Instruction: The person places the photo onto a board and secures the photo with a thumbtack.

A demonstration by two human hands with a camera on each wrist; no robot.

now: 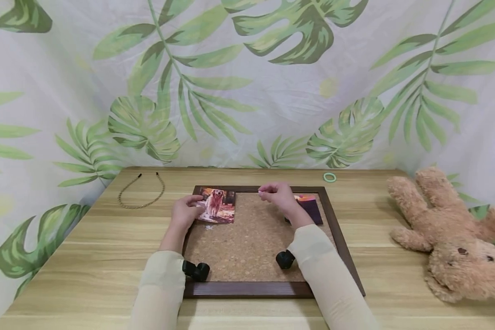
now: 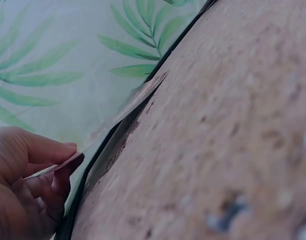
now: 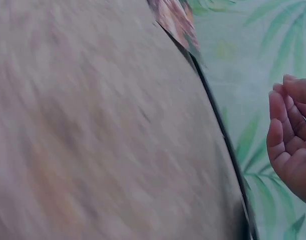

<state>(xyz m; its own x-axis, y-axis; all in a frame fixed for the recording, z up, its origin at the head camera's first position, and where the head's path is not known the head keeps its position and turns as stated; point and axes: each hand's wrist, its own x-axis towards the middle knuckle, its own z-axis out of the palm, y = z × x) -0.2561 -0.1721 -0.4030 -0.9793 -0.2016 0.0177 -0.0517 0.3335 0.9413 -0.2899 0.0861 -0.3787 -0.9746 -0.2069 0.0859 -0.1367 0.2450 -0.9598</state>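
My left hand [image 1: 185,211] pinches the left edge of a photo of a golden retriever [image 1: 220,206] between thumb and fingers. The photo lies over the upper left corner of a cork board [image 1: 247,250] with a dark frame. In the left wrist view the photo [image 2: 127,112] appears edge-on, tilted up off the cork. My right hand [image 1: 279,197] is above the board's far edge, its thumb and fingertips pinched together on what seems a tiny pale thing, too small to name. In the right wrist view, the curled fingers [image 3: 276,132] show beside the frame.
A dark sunset photo [image 1: 311,210] is at the board's upper right, partly behind my right forearm. Small shiny clear pieces [image 1: 208,227] sit on the cork below the dog photo. A braided headband [image 1: 140,206], a green ring [image 1: 329,177] and a teddy bear [image 1: 453,229] lie around the board.
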